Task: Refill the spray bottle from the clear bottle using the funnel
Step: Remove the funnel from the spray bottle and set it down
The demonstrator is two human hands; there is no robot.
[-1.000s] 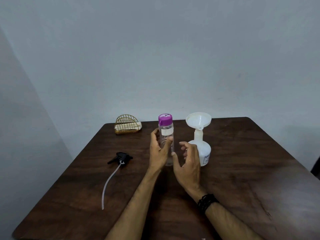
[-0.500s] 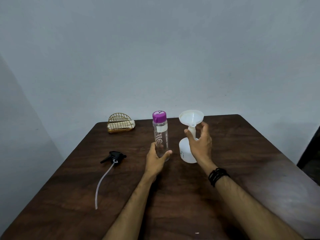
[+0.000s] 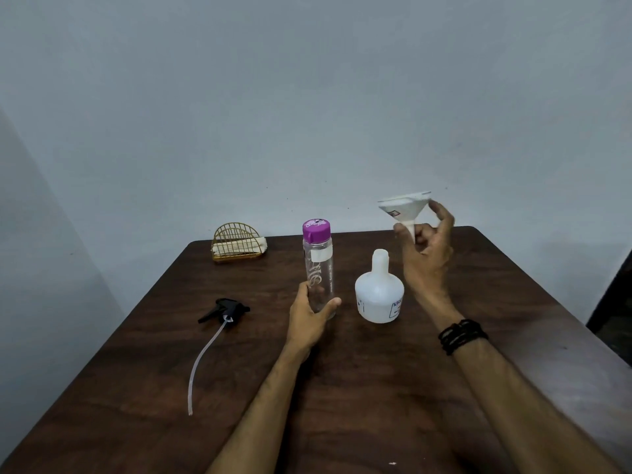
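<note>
Since a moment ago you're lifting the funnel point(image 3: 405, 208) off the spray bottle point(image 3: 379, 292); your right hand point(image 3: 425, 258) is pinching its stem up-right of the open neck; your left hand point(image 3: 309, 314) is gripping the capped, upright clear bottle point(image 3: 318, 268) on the counter point(image 3: 513, 336), left of the spray bottle

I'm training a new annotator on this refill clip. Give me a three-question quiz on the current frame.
1. True or false: the funnel sits in the neck of the spray bottle.
2. Which hand holds the clear bottle? A) left B) right C) neither
3. Fill in: the clear bottle's purple cap is ___ (on/off).

Key:
1. False; the right hand holds the funnel in the air, above and right of the spray bottle's open neck.
2. A; the left hand grips its lower part on the table.
3. On.
</note>
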